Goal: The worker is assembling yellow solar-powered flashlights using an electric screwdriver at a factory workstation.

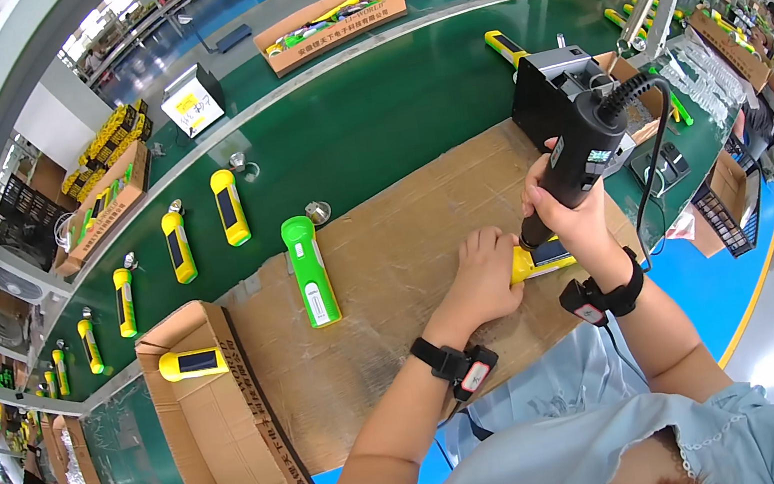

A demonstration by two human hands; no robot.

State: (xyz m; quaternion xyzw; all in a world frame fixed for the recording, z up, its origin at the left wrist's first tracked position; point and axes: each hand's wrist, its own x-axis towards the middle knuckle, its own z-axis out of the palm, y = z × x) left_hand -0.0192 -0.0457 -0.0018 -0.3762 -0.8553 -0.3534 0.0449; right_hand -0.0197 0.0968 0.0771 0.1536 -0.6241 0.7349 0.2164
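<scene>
Right hand [568, 211] around one screwdriver [579, 149]

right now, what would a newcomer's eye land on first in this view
Probably the black corded tool in the right hand, its lower end at a yellow device beside the left hand. Next, the green device on the cardboard sheet, left of both hands, then the row of yellow devices along the green tabletop.
</scene>
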